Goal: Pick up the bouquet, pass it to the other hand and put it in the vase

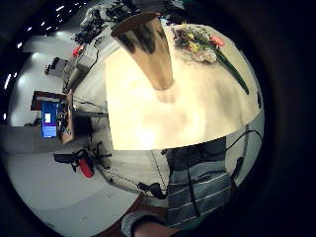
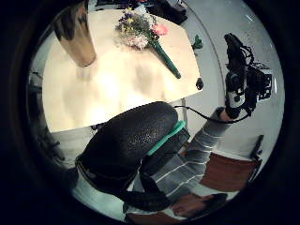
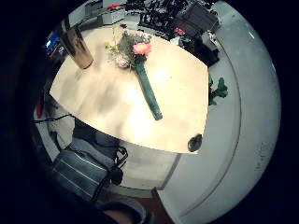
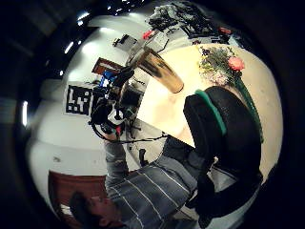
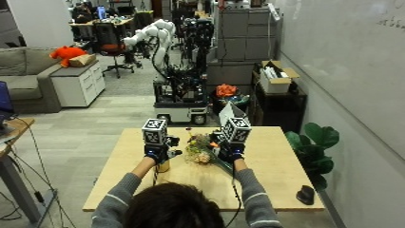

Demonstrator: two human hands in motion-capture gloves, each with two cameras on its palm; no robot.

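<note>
**Bouquet not yet lifted; all steps outstanding**

Both gloved hands were raised above the table [image 5: 265,190], holding nothing as far as the palm views showed. How far the fingers of the left hand [image 5: 156,151] and the right hand [image 5: 230,152] were spread could not be told. Beside the vase [image 3: 78,47], the bouquet [image 3: 135,60] lay flat on the table, its green stem pointing away from the vase. The vase stood upright with no flowers in it. Judged status: pick-up, hand-to-hand pass and placement all remained to be done.
</note>
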